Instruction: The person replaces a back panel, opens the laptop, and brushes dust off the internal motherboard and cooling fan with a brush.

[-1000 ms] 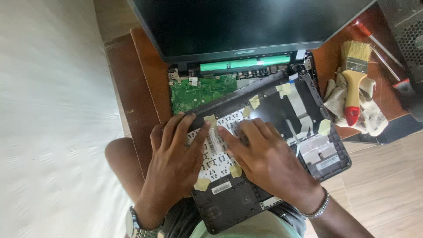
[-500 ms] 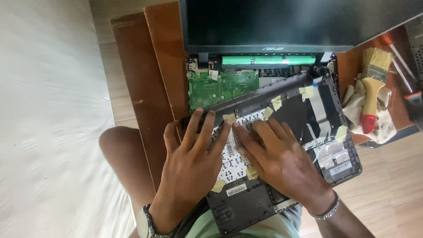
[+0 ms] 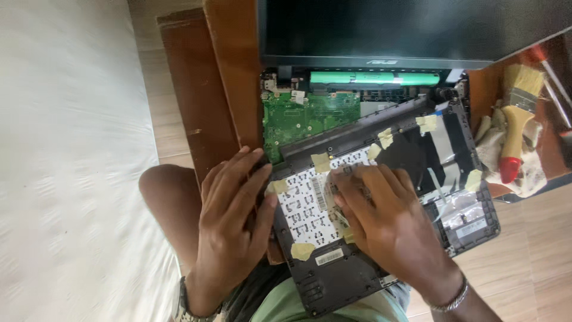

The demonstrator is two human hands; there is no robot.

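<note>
Left hand (image 3: 229, 223) lies flat, fingers spread, gripping nothing; palm rests on the left edge of the upturned laptop cover (image 3: 381, 226), fingertips pointing up toward the green circuit board (image 3: 310, 119). Watch or band on that wrist at bottom edge. Right hand (image 3: 387, 223) also flat and uncurled, pressing down on the white keyboard backing (image 3: 301, 209) in the middle of the cover; fingertips touch the silvery ribbon strip (image 3: 329, 194) there. Can't tell if anything is pinched under the fingers. Metal bracelet (image 3: 450, 295) on right wrist.

The cover is dark grey, tilted, lying underside up, across the person's lap and the laptop base, lower corner over a green shirt. Several yellowish tape bits (image 3: 320, 162) stuck around the white backing and along the cover's top edge. Shiny foil patch (image 3: 462, 209) and a label at the cover's right end.

Beyond the cover: open laptop base with circuit board on the left, long green battery cell (image 3: 372, 78) along the hinge, dark screen (image 3: 411, 27) standing behind. All on a brown wooden table (image 3: 229, 65).

Right of the laptop: paintbrush (image 3: 517, 119) with wooden handle, red tip, lying on a crumpled white rag (image 3: 530, 173). Red-handled tool (image 3: 536, 55) just beyond, partly cut off. Bare knee (image 3: 164, 191) left of the left hand; pale floor further left.
</note>
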